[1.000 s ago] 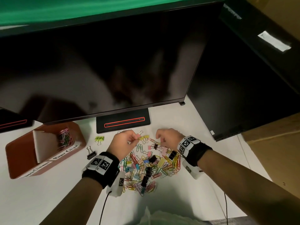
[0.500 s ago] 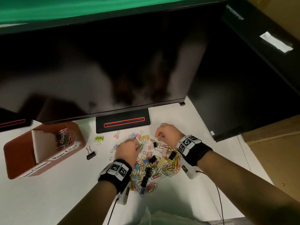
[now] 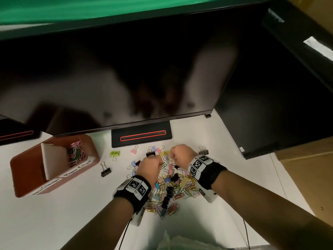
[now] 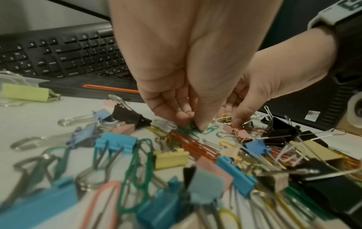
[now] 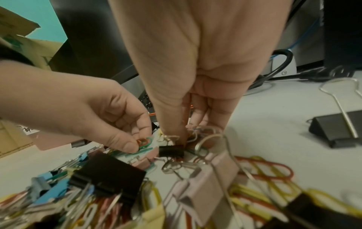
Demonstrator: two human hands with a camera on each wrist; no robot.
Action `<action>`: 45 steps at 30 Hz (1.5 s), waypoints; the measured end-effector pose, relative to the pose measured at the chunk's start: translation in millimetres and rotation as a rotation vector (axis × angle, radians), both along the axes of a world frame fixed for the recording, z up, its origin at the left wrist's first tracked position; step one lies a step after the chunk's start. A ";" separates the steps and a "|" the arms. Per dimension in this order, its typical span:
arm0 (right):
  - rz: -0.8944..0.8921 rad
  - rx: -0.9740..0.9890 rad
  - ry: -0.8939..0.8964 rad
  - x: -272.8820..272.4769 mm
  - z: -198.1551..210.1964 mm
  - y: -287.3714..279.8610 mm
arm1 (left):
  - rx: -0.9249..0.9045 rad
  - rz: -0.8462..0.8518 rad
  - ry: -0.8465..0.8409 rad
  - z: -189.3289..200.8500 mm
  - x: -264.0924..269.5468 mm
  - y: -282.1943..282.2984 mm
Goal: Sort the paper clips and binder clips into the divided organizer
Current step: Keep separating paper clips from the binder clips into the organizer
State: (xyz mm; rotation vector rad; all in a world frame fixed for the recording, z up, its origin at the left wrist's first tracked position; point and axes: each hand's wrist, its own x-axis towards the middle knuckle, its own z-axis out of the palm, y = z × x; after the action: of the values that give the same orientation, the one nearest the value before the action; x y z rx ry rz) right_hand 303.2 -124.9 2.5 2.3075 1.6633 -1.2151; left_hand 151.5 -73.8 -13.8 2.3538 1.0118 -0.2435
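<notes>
A mixed pile of coloured paper clips and binder clips (image 3: 171,188) lies on the white desk. The brown organizer (image 3: 27,170) with a white divider stands at the left; paper clips (image 3: 75,152) fill its far compartment. My left hand (image 3: 151,166) is at the pile's far left edge and pinches green and orange paper clips (image 5: 145,141) between thumb and fingers (image 4: 192,124). My right hand (image 3: 180,156) is just to the right, its fingers curled down round a few wire paper clips (image 5: 195,134), with the thumb beside a small black binder clip (image 5: 171,151).
A big dark monitor (image 3: 126,69) overhangs the desk, its stand base (image 3: 142,136) just beyond the pile. Loose binder clips lie apart: green (image 3: 115,153), black (image 3: 105,171), pink (image 3: 133,151), and black (image 3: 203,152) at the right. A keyboard (image 4: 58,55) sits behind.
My left hand has drawn back from the far binder clips and shifted right into the pile, closer to my right hand. The right hand has stayed at the pile's far edge.
</notes>
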 end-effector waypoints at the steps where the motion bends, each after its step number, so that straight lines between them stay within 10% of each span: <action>1: 0.007 -0.002 -0.012 -1.2 0.2 -1.0 | -0.016 -0.007 -0.013 0.3 -1.3 0.7; 15: 0.030 0.099 -0.070 -24.2 31.2 9.4 | -0.168 0.561 -0.530 82.9 -101.2 77.9; 27: -0.036 0.562 0.177 -209.8 93.3 176.2 | -0.198 0.844 -0.598 101.5 -208.8 180.2; 32: -0.070 0.415 0.226 -237.5 62.8 189.7 | -0.116 0.669 -0.281 89.0 -215.8 180.4; 37: -0.125 0.606 0.326 -194.1 60.7 138.0 | -0.114 0.405 -0.368 97.0 -209.6 146.9; 45: -0.172 0.264 -0.002 -80.7 30.2 30.8 | -0.261 0.095 -0.240 49.5 -154.1 74.8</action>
State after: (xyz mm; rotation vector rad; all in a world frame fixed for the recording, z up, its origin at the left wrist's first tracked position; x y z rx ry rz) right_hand 222.5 -94.2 32.7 2.6544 1.7503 -1.0750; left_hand -2.6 1.0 35.7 2.0379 0.9125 -0.0504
